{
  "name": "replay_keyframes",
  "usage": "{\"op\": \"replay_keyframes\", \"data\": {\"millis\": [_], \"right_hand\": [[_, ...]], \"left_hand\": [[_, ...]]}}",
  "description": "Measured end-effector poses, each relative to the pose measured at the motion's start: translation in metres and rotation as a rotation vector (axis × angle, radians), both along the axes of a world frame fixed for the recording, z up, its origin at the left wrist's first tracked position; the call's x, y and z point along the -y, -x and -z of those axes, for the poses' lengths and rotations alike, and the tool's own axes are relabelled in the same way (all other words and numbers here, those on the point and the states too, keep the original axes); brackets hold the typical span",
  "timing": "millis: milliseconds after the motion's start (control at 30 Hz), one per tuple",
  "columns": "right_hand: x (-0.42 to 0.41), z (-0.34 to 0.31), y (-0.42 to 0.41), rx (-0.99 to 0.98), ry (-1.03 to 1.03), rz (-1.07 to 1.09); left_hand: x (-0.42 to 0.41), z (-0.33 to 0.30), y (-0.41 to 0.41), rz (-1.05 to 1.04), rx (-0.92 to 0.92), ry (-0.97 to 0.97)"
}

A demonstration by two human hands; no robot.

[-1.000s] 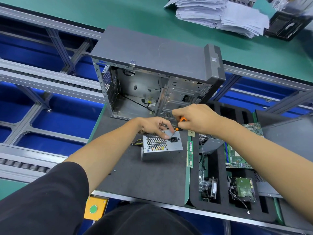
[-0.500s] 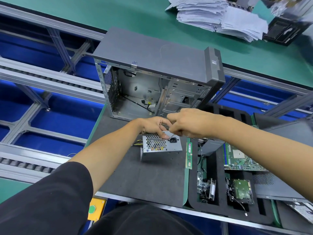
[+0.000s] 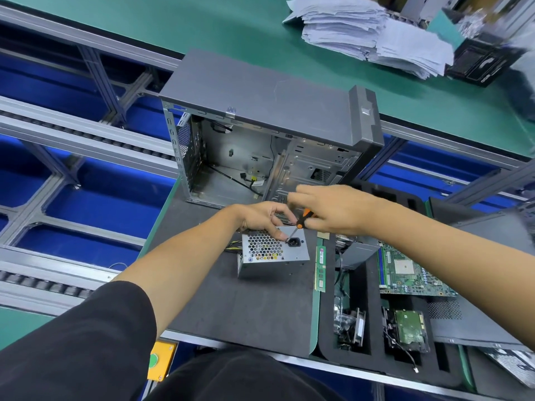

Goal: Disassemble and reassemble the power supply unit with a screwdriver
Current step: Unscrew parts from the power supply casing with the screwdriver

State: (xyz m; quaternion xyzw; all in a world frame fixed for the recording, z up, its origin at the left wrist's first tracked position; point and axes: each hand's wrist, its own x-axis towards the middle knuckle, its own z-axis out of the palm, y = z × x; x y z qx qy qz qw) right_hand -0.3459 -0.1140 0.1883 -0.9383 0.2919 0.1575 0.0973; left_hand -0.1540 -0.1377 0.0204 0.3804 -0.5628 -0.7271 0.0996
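1. Left of everything that matters, the left hand (image 3: 265,217) comes in from the near left and rests on the far edge of the power supply unit (image 3: 273,250). Its fingers are curled down over the top edge, and one fingertip touches the perforated face just left of the power socket (image 3: 293,242). It reads as a bracing hold on the casing.

2. The power supply unit sits on the dark foam mat (image 3: 231,308), near the middle of it and just in front of the open computer case (image 3: 260,146). Its vented face with the socket points up toward the camera. Its long axis runs left to right, and a bundle of wires trails off its left end.

3. The screwdriver (image 3: 299,224) slants from the upper right down to the lower left. The orange handle is at the far right end, and the thin shaft points toward the socket area. The tip looks to be at or just beside the socket; whether it sits in a screw head is too small to tell.

4. The right hand (image 3: 338,209) pinches the screwdriver handle, with the fingers closed round it. It sits just right of and beyond the unit, so the tool hand is the one placed over the fastener. I judge that the coming turn depends on keeping that slanted shaft lined up with the screw while the left hand keeps the box from sliding.
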Motion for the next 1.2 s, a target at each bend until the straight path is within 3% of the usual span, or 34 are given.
{"op": "replay_keyframes", "data": {"millis": [67, 300, 700, 1200], "right_hand": [[0.001, 0.002, 0.001, -0.055, 0.079, -0.099], [0.000, 0.006, 0.004, 0.094, -0.136, 0.078], [0.003, 0.013, 0.004, 0.117, 0.002, -0.073], [0.006, 0.010, 0.010, 0.151, 0.054, -0.057]], "left_hand": [[0.000, 0.002, 0.000, -0.002, 0.011, 0.014], [0.000, -0.001, -0.002, 0.046, 0.034, 0.118], [0.002, -0.010, 0.002, 0.241, 0.173, 0.276], [-0.007, -0.020, 0.005, 0.260, 0.272, 0.439]]}}
